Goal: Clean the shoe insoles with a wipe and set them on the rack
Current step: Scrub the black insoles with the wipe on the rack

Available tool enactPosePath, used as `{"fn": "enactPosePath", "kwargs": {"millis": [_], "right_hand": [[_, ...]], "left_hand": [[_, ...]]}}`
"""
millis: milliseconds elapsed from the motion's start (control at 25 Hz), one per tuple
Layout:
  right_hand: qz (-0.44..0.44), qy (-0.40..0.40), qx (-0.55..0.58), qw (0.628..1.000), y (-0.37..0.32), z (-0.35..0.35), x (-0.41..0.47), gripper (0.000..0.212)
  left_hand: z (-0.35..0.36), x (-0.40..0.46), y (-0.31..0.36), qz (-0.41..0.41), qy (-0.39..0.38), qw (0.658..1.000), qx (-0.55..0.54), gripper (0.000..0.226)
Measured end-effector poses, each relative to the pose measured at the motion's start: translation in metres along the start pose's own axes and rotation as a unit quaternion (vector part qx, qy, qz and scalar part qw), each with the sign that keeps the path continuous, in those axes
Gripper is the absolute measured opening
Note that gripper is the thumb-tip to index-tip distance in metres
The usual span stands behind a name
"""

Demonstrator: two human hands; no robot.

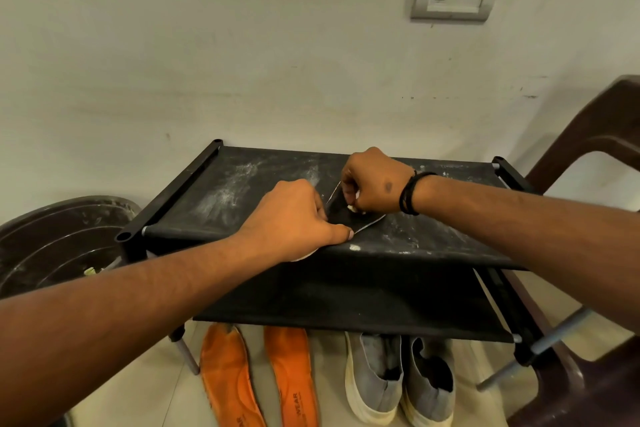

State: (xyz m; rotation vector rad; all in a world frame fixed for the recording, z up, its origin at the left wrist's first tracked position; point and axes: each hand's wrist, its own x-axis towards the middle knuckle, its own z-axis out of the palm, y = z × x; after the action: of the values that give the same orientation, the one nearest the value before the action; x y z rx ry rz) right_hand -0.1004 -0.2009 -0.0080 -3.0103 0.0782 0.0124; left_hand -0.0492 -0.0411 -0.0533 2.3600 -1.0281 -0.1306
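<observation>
Clearly "WEAR" on orange insoles (258, 378)

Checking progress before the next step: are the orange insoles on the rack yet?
No. Both orange insoles lie on the floor below the rack, beside the grey shoes.

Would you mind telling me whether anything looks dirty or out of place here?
White powdery dust is smeared across the rack's black top shelf, and the two orange insoles lie on the floor.

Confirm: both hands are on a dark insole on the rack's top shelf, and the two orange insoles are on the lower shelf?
Not quite. The head view shows the orange insoles on the floor under the rack, not its lower shelf. The rest holds: left hand and right hand work a dark insole on top.
</observation>
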Motion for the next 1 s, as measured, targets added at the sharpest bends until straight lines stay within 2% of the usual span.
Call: {"fn": "enactPosePath", "kwargs": {"millis": [80,280,440,560,680,760,920,1000], "right_hand": [[-0.007,0.009,-0.015,1.000,-0.001,0.000,0.000,0.012],[-0.051,-0.054,0.057,0.996,-0.017,-0.003,-0.018,0.019],[0.012,0.004,-0.004,1.000,0.011,-0.001,-0.008,0.013],[-0.009,0.010,-0.015,1.000,0.007,0.000,-0.012,0.016],[-0.053,-0.034,0.044,0.997,-0.010,0.002,-0.026,0.015],[-0.031,-0.040,0.071,0.996,-0.003,0.001,-0.025,0.013],[0.038,0.021,-0.015,0.999,0.024,-0.002,-0.014,0.010],[0.017,0.019,-0.030,0.999,0.018,0.000,-0.015,0.012]], "left_hand": [[0.000,-0.001,0.000,0.001,-0.004,1.000,0.003,0.042],[-0.001,-0.002,-0.002,0.010,0.007,1.000,-0.002,0.048],[-0.002,-0.001,0.001,-0.001,-0.002,1.000,0.006,0.040],[-0.002,-0.002,-0.001,0.002,-0.001,1.000,0.004,0.040],[-0.001,-0.002,-0.004,0.002,0.001,1.000,-0.003,0.043],[0.000,-0.001,-0.003,0.001,0.000,1.000,-0.004,0.041],[0.000,0.000,0.000,-0.002,-0.007,1.000,-0.004,0.035],[-0.001,0.000,-0.001,0.000,-0.006,1.000,-0.001,0.036]]}}
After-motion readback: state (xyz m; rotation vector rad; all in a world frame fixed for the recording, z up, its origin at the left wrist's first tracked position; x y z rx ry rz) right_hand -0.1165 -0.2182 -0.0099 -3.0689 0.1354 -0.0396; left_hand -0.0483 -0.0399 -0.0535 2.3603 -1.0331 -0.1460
